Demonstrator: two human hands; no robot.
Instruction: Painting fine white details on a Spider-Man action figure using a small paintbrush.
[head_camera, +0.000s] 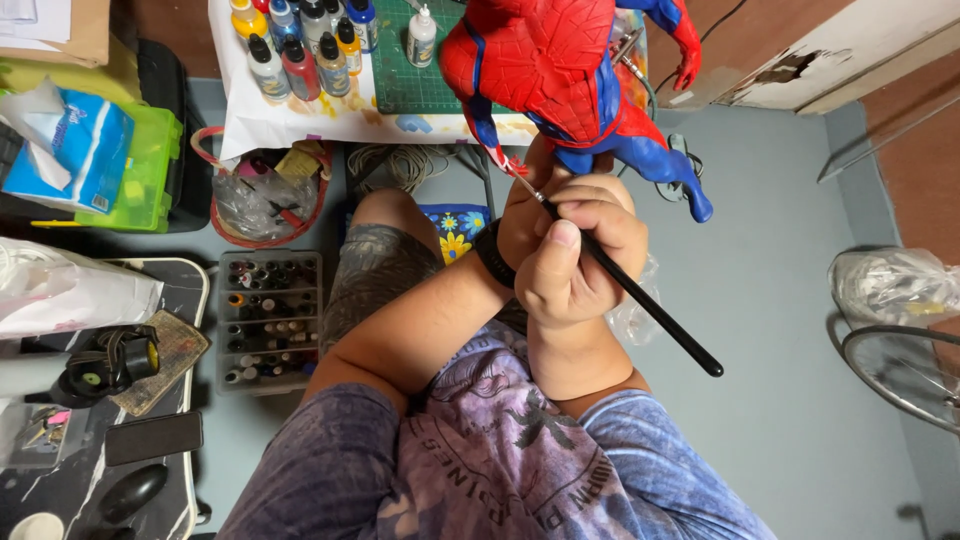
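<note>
Red-and-blue figure (560, 70) was held up, tilted, legs toward the lap. Thin black paintbrush (640, 295) lay diagonal, its tip touching the figure's lower leg.

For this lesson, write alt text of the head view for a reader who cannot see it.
Seen from above, a seated person's right hand holds a thin black paintbrush to a red and blue figure, which the left hand grips from below. Paint bottles stand on a table ahead.
</note>
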